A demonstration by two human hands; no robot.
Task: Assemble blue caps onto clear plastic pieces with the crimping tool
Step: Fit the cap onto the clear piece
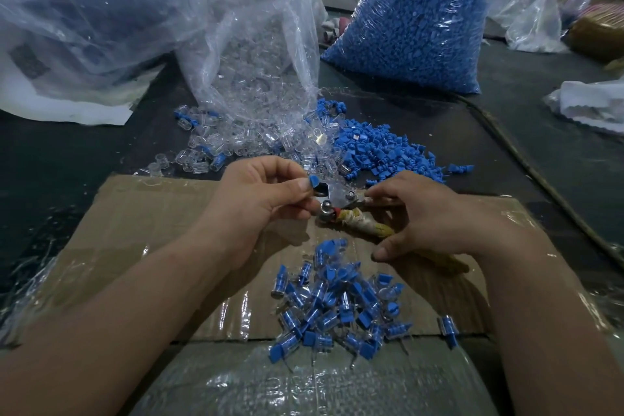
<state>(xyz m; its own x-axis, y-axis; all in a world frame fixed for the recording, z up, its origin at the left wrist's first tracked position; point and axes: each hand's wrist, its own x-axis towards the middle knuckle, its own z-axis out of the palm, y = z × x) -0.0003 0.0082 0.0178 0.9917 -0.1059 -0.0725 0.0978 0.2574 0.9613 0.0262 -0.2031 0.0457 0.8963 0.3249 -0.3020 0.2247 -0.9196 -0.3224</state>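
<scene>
On the table (50, 159), far left, a big clear bag (84, 10) holds dark blue contents too blurred to name. Next to it, an open bag (256, 54) spills clear pieces (236, 142) onto the table. Over the cardboard (152, 213), the left hand (256, 199) has its grip pinched on a blue cap (313, 181) at the head of the crimping tool (341, 203). Capped pieces (337, 304) lie heaped between the wrists. The right hand (425, 216) has its grip curled round the tool's wrapped handles. Behind it lie loose caps (381, 149), and beyond them stands a full sack of caps (415, 20).
</scene>
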